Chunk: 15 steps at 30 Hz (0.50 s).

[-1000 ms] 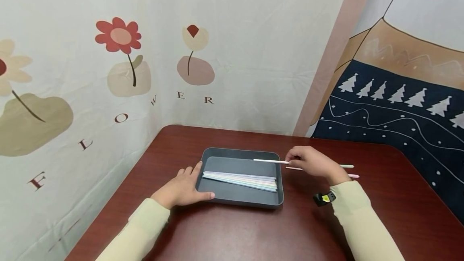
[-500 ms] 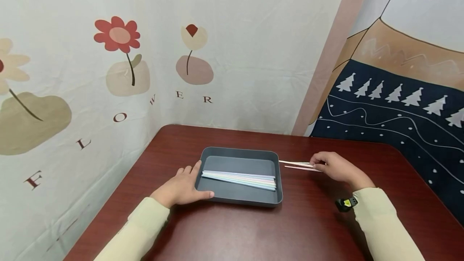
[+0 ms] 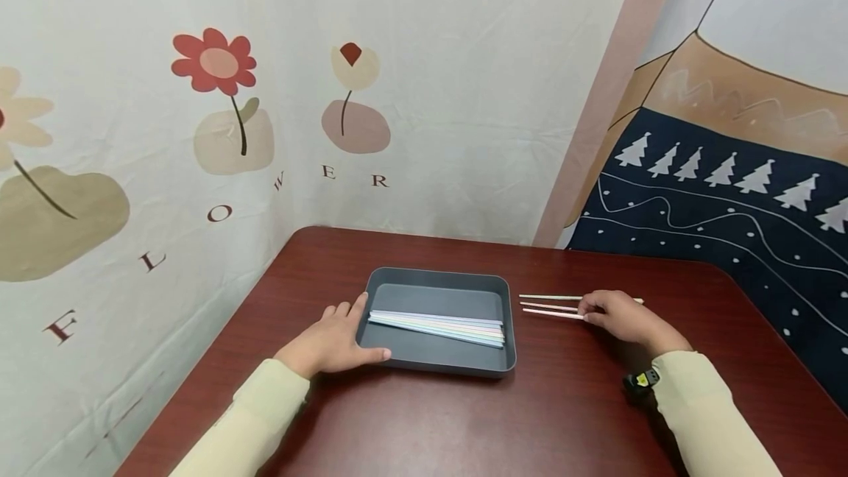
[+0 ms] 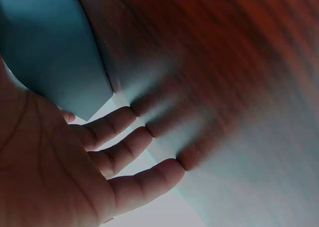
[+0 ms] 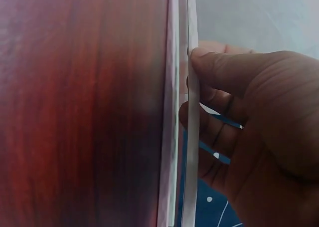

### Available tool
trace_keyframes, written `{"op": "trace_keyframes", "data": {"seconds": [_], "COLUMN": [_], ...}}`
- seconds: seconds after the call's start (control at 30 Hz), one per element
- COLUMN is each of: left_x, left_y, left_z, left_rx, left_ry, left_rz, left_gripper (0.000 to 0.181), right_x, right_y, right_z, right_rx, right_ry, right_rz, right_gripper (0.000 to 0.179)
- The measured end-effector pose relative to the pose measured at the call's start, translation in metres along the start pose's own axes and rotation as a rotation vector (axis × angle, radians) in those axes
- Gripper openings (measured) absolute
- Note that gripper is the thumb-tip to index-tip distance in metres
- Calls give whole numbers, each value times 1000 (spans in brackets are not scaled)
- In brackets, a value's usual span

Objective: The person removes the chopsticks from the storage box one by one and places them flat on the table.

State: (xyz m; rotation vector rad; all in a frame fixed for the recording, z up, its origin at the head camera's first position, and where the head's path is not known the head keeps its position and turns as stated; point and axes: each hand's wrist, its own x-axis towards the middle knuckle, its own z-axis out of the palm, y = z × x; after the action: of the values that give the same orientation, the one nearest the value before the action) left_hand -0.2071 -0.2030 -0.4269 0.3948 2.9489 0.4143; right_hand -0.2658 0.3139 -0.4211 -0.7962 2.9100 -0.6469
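Note:
At the left end of the grey tray [image 3: 437,370], my left hand [image 3: 334,344] lies with fingers extended along the rim and the thumb over its front corner. Its palm and straight fingers [image 4: 144,182] show in the left wrist view, beside the tray wall. Several pale pastel chopsticks [image 3: 437,328] lie side by side inside the tray. To the right of it, my right hand [image 3: 612,315] pinches a whitish chopstick [image 5: 191,162] between thumb and fingertips. Other pale chopsticks [image 3: 546,297] lie alongside on the table, partly covered by that hand.
The dark red-brown table [image 3: 450,425] has rounded far corners. Behind it hangs a pale printed cloth [image 3: 457,94] with flowers and letters. A dark blue panel with white trees [image 3: 729,219] hangs at the right. A black wrist device [image 3: 641,381] shows below the right hand.
My right hand has moved right, away from the tray, then slightly toward me. The chopstick that reached over the tray's rim is now clear of it. The left hand stays put.

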Motion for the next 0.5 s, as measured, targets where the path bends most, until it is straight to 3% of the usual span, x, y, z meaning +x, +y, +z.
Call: {"op": "trace_keyframes", "data": {"seconds": [0.5], "left_x": [0], "left_y": [0], "left_z": [0], "left_rx": [-1], "left_ry": [-6], "left_rz": [-2], "left_gripper": [128], "right_x": [0], "right_y": [-1], "right_z": [7], "right_rx": [-8], "right_ry": [-12], "right_rz": [-6], "right_gripper": [17]}}
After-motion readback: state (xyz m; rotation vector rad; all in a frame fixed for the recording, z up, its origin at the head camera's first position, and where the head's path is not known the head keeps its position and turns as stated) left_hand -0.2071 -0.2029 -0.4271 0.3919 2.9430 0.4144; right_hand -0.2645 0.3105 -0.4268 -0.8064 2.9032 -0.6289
